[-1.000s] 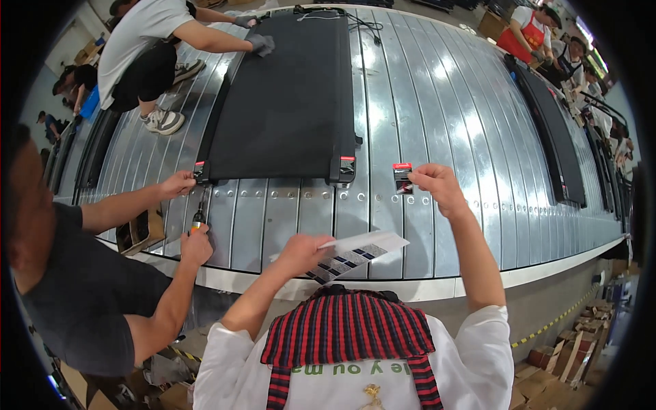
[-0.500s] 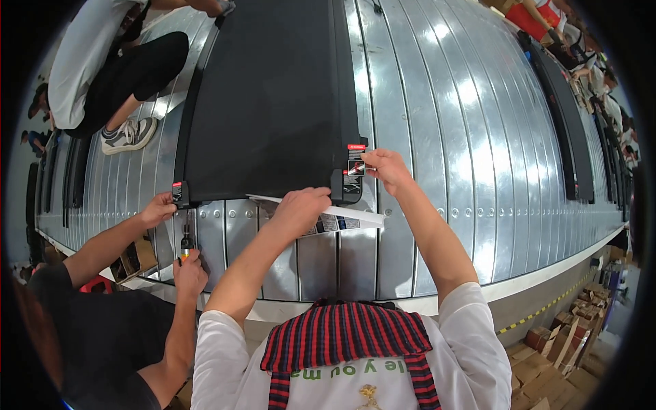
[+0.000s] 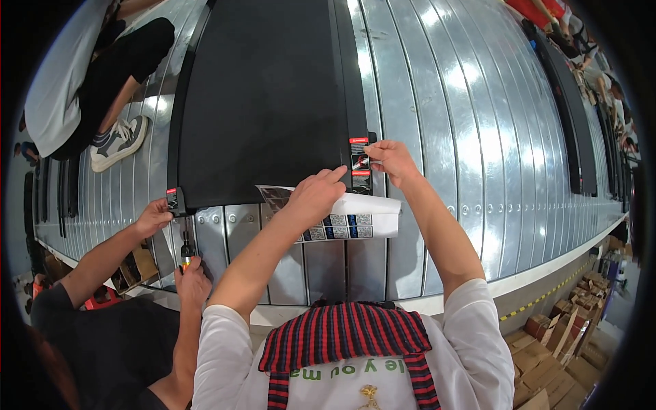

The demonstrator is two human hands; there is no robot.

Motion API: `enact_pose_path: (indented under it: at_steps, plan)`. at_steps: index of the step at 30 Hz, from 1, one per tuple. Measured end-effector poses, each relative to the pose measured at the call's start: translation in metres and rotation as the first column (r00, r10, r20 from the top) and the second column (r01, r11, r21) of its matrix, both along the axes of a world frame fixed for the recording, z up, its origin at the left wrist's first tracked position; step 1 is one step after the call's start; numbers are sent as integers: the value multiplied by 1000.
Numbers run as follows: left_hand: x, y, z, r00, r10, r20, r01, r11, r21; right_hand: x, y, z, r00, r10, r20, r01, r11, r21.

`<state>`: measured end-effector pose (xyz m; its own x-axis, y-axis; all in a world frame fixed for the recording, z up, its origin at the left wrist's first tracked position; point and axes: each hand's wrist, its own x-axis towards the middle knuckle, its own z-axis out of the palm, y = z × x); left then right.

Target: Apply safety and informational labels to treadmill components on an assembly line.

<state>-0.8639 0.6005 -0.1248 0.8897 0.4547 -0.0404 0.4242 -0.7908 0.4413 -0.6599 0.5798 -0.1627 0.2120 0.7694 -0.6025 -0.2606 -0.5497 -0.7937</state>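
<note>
A long black treadmill-like deck (image 3: 266, 102) lies on the metal slats in front of me. On its near right corner sits a red, black and white warning label (image 3: 359, 162). My right hand (image 3: 395, 162) pinches the label's upper right edge between thumb and fingers. My left hand (image 3: 318, 195) is closed on a white sheet of labels (image 3: 379, 217), its forefinger reaching to the deck's edge beside the warning label. The sheet hangs below the hand, with rows of small printed labels showing. The left thumb is hidden beneath that hand.
At the left, a co-worker in black holds a power screwdriver (image 3: 186, 253) at the deck's other near corner, which bears a similar label (image 3: 172, 200). Another person's shoe (image 3: 119, 145) rests on the slats. More black decks (image 3: 570, 116) lie right; cardboard boxes (image 3: 547, 369) stand lower right.
The warning label now lies along the deck's corner, with my right hand still at its edge. My left hand has moved slightly right and up, and the label sheet shows more of its face.
</note>
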Motion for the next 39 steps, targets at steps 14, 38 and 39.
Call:
enact_pose_path:
  at_steps: [14,38,39]
  plan:
    - [1,4,-3,999,-16,-28,16,1000,5,-6,4,4,994,-98,53,98,995,1]
    - [9,18,-2,992,-122,41,123,992,-28,-9,7,6,985,-76,155,80,997,-18]
    - [10,18,-2,991,-127,31,128,991,-30,-9,8,5,985,-78,155,82,996,-17]
